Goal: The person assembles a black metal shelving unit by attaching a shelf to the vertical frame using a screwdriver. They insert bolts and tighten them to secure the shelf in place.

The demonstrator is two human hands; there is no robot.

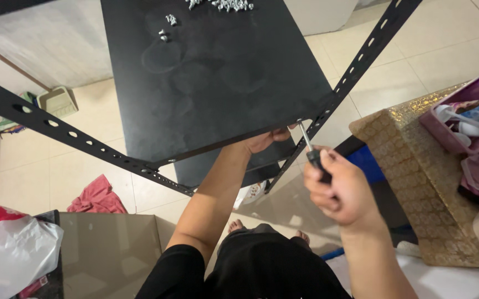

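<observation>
Right hand [336,191], closest to the camera, is fisted around the dark handle of a screwdriver [310,149], whose tip sits on a screw at the near right corner of the black shelf [217,83]. Left hand [264,141] reaches under that same corner, fingers curled on the edge, looks like bracing. I'd say it's mid-fastening of the shelf to the slotted upright [361,61]; next move needs steady pressure and straight turning. The screw head is too small to see, and the loose screws [223,5] at the shelf's far edge are cut off.
</observation>
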